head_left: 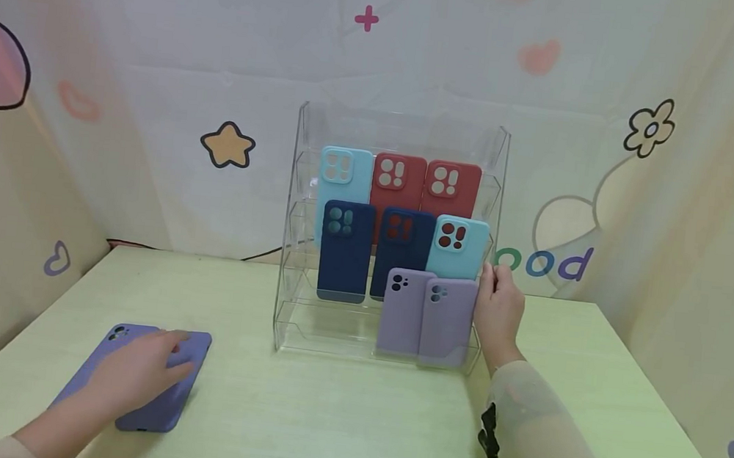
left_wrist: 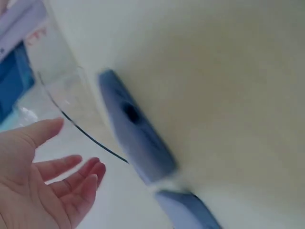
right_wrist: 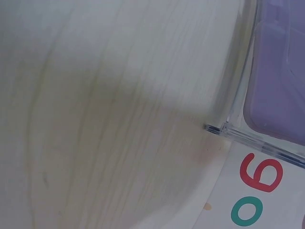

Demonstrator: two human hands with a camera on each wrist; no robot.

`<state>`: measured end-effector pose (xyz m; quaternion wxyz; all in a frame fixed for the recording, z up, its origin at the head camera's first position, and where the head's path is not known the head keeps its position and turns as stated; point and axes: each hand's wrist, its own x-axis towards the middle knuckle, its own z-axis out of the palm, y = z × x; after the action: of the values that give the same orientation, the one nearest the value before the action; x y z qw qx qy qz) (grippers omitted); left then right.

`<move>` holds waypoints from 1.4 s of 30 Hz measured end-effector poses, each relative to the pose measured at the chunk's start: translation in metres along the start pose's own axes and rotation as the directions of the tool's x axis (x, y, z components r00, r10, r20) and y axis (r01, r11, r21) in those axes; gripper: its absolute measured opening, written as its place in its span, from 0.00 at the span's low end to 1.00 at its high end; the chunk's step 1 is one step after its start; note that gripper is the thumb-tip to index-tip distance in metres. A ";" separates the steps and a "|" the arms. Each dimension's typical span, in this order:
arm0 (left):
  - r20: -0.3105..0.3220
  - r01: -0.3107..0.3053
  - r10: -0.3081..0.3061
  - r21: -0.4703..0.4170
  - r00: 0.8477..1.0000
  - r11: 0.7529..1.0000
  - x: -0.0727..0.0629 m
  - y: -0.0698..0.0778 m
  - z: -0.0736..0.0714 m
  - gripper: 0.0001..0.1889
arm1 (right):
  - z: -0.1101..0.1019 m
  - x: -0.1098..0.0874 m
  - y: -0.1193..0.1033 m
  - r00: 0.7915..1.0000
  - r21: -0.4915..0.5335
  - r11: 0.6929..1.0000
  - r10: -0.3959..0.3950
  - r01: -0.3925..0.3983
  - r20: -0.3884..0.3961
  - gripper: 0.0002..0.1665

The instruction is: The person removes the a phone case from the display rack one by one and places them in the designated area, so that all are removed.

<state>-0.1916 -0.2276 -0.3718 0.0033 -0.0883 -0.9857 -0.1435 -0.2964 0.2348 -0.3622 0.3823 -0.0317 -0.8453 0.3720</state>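
Observation:
My left hand (head_left: 139, 373) is over two periwinkle phone cases lying side by side at the left of the table, the left case (head_left: 82, 377) and the right case (head_left: 153, 415). In the left wrist view its fingers are spread and loosely bent, with nothing between them. My right hand (head_left: 500, 308) grips the right side edge of a clear acrylic display rack (head_left: 323, 335), fingers curled at the edge. Two lilac phone cases (head_left: 447, 325) stand in the rack's lowest tier, close beside that hand. The right wrist view shows the rack's corner but not the hand.
Higher tiers hold a navy case (head_left: 345, 256), another navy case (head_left: 414, 252), a light blue case (head_left: 467, 250), another light blue case (head_left: 358, 184) and two red cases (head_left: 403, 199). The rack stands on a pale wooden table (head_left: 295, 421) before a printed curtain (head_left: 422, 65).

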 end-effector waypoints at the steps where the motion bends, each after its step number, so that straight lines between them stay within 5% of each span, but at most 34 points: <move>1: 0.005 -0.010 0.010 -0.049 1.000 0.999 0.001 0.008 -0.001 0.27 | 0.000 0.000 0.000 1.000 -0.001 1.000 -0.001 0.001 -0.001 0.20; 6: -0.057 -0.150 0.140 -0.249 0.989 0.957 0.011 0.053 -0.001 0.21 | -0.001 0.000 -0.001 1.000 -0.002 1.000 -0.011 0.011 -0.008 0.20; 12: -0.118 -0.300 0.276 -0.361 0.954 0.883 0.035 0.111 0.008 0.19 | -0.001 0.000 -0.001 1.000 -0.001 1.000 -0.006 0.006 0.003 0.20; 18: -0.089 -0.257 0.251 -0.558 0.964 0.789 0.064 0.149 0.029 0.21 | 0.001 0.002 0.001 1.000 0.004 1.000 0.002 -0.002 0.014 0.21; 26: -0.045 -0.193 0.241 -0.744 0.970 0.640 0.091 0.175 0.050 0.25 | -0.001 0.000 0.001 1.000 0.003 1.000 -0.011 0.011 -0.007 0.20; 35: -0.008 -0.161 0.241 -0.766 0.971 0.623 0.105 0.196 0.060 0.28 | 0.000 0.001 0.000 1.000 0.000 1.000 0.013 -0.013 0.007 0.20; 42: -0.041 -0.194 0.238 -0.719 0.970 0.667 0.111 0.210 0.062 0.19 | 0.001 0.001 0.003 1.000 0.004 1.000 0.020 -0.020 0.009 0.21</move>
<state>-0.2631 0.0069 -0.3684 -0.0423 -0.2025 -0.8332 -0.5129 -0.2981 0.2367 -0.3639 0.3748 -0.0376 -0.8458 0.3779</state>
